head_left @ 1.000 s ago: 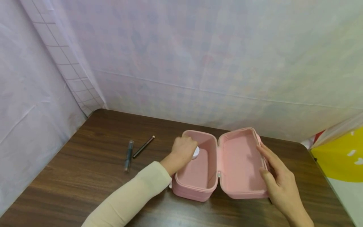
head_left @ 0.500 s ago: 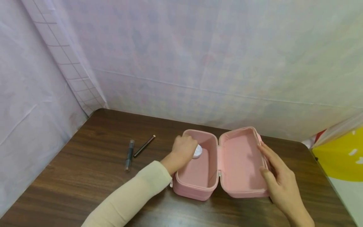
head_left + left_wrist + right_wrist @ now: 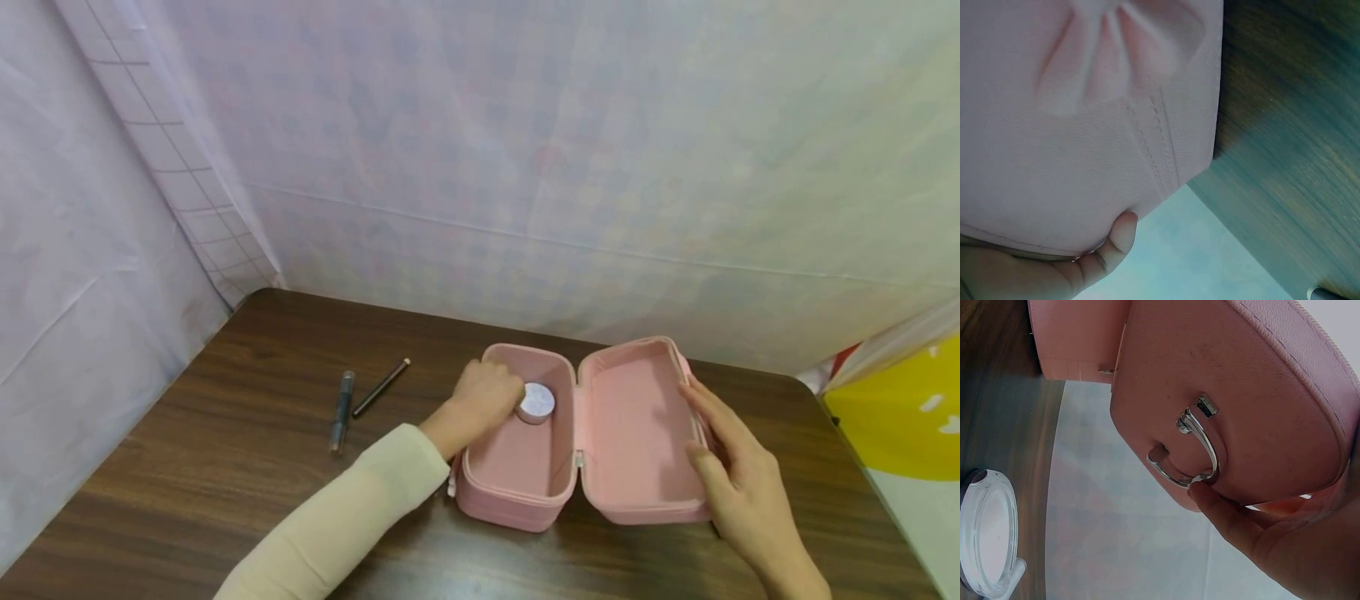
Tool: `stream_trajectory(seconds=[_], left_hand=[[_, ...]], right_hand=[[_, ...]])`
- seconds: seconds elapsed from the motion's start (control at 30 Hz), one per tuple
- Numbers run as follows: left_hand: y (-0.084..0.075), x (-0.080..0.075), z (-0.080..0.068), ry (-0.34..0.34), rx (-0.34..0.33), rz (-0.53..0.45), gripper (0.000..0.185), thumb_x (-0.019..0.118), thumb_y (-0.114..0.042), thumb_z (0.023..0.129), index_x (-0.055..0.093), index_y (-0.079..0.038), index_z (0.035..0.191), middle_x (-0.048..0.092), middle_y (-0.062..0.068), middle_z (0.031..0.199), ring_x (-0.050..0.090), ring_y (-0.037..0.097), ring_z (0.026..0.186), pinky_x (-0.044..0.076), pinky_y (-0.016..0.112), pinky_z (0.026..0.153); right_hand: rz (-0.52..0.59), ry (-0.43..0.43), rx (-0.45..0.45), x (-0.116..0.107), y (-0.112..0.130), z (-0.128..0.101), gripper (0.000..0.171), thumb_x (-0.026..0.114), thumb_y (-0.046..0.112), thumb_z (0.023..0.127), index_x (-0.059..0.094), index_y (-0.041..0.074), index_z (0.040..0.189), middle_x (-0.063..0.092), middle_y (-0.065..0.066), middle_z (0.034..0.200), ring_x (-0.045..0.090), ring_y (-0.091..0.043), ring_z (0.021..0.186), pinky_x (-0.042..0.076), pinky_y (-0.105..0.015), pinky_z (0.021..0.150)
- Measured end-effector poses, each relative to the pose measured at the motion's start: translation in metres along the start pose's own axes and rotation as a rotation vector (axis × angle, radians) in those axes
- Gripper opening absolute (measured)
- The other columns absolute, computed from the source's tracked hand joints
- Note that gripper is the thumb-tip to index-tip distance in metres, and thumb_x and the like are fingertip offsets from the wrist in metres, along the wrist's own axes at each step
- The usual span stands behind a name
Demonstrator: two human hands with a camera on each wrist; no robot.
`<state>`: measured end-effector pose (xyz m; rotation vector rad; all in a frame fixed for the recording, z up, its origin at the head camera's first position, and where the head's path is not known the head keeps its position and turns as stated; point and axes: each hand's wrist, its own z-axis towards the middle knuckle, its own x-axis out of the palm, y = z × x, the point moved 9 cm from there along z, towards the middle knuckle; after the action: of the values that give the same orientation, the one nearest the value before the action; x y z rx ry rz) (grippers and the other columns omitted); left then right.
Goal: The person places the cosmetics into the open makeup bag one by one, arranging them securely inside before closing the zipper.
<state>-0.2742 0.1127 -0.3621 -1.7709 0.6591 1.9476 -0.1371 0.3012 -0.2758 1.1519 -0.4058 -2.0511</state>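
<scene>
A pink zip case [image 3: 517, 510] stands unfolded on the table, its lid [image 3: 637, 425] leaning out to the right. My left hand [image 3: 487, 396] bends over the case's left rim. One of its fingertips [image 3: 1124, 232] shows at the rim's outer corner, below a pink bow [image 3: 1122, 50]; the others are hidden, so what they grip I cannot tell. Inside the case, right beside this hand, is a small round white-topped container [image 3: 536, 402]. My right hand [image 3: 742, 475] holds the lid's right side, one fingertip at the silver handle [image 3: 1210, 447] on its outer face.
Left of the case lie a clear-capped marker [image 3: 342, 412] and a slim dark pencil [image 3: 381, 387]. A clear round object [image 3: 991, 534] lies on the dark wooden table [image 3: 225, 433] beyond the lid. A pale curtain [image 3: 525, 167] hangs along the back edge.
The round container has shifted right inside the case, out from behind my left hand, so its whole top now shows. Both hands and the lid have stayed nearly where they were.
</scene>
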Motion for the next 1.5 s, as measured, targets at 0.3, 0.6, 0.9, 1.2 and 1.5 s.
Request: stream_trajectory(seconds=[0.3,0.6,0.9,1.2,1.5], left_hand=[[0.000,-0.002,0.000,0.007,0.035,-0.035,0.008,0.073,-0.025,0.082,0.077,-0.030,0.085,0.071,-0.006,0.086,0.064,0.020,0.083,0.049,0.038,0.067],[0.004,-0.013,-0.010,0.026,0.091,-0.341,0.031,0.070,-0.010,0.083,0.073,-0.025,0.111,0.068,-0.009,0.109,0.058,0.015,0.104,0.037,0.050,0.087],[0.035,-0.056,-0.039,-0.177,0.128,-0.482,0.030,0.074,-0.019,0.085,0.069,-0.018,0.115,0.064,-0.001,0.116,0.052,0.020,0.106,0.040,0.049,0.084],[0.081,-0.059,-0.068,-0.344,0.008,-0.701,0.030,0.075,-0.008,0.082,0.065,-0.010,0.111,0.063,0.003,0.112,0.056,0.025,0.102,0.045,0.042,0.088],[0.122,-0.033,-0.093,-0.366,-0.127,-0.758,0.029,0.074,-0.004,0.081,0.066,-0.006,0.108,0.062,0.004,0.097,0.056,0.021,0.086,0.048,0.038,0.075]], right_hand=[[-0.033,0.017,0.019,-0.001,0.001,0.000,0.058,0.054,-0.011,0.085,0.051,0.010,0.139,0.044,-0.009,0.145,0.042,0.002,0.123,0.034,-0.005,0.087],[-0.036,0.003,0.016,-0.002,0.001,0.000,0.056,0.055,-0.010,0.086,0.052,0.010,0.138,0.045,-0.008,0.144,0.042,0.003,0.122,0.034,-0.005,0.086],[-0.059,0.017,0.033,-0.004,-0.002,0.001,0.056,0.053,-0.010,0.087,0.051,0.010,0.139,0.043,-0.009,0.146,0.042,0.005,0.121,0.034,-0.004,0.084],[-0.051,0.014,0.039,-0.004,-0.005,0.001,0.057,0.054,-0.011,0.087,0.051,0.011,0.139,0.043,-0.007,0.146,0.042,0.005,0.121,0.034,-0.004,0.083],[-0.045,0.007,0.027,-0.004,-0.005,0.003,0.057,0.053,-0.011,0.085,0.051,0.009,0.139,0.044,-0.011,0.145,0.041,0.004,0.123,0.033,-0.004,0.086]])
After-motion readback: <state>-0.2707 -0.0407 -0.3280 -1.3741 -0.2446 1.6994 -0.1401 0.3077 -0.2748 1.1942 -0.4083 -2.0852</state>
